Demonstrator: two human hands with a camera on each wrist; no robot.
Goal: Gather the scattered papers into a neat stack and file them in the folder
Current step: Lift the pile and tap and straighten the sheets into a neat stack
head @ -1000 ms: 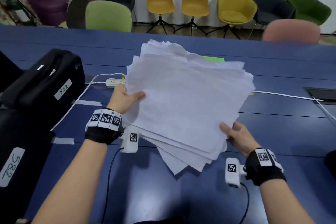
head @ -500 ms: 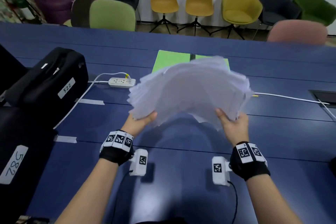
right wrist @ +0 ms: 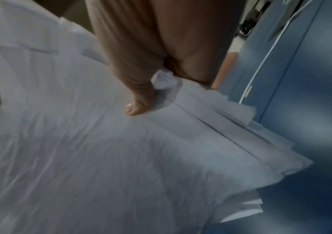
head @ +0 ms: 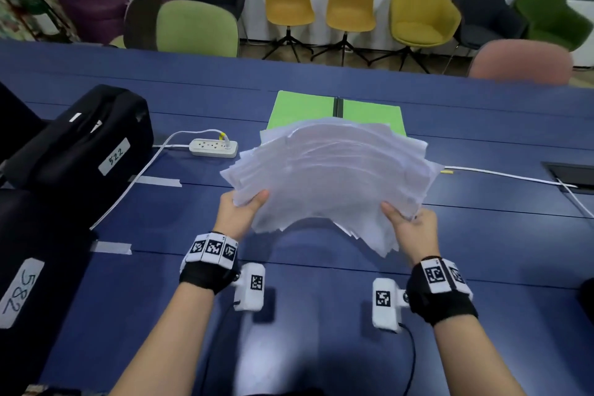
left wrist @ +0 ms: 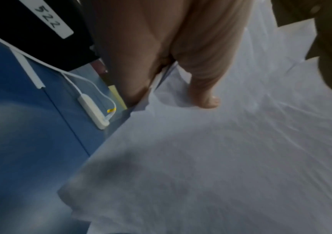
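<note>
Above a blue desk (head: 482,251), both hands hold up a loose stack of papers (head: 331,177).
Left hand (head: 239,214) and right hand (head: 413,228) each pinch a near corner, thumbs on top; an open green folder (head: 302,108) lies beyond.

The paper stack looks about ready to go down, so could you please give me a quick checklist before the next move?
1. Left hand grip on the paper stack: ok, thumb on top.
2. Right hand grip: ok, thumb on top.
3. Edges squared: not ok, sheets fanned and staggered.
4. Green folder open on the table: ok.
5. Stray sheets elsewhere: cannot tell.
6. Power strip clear of the folder: ok.
</note>
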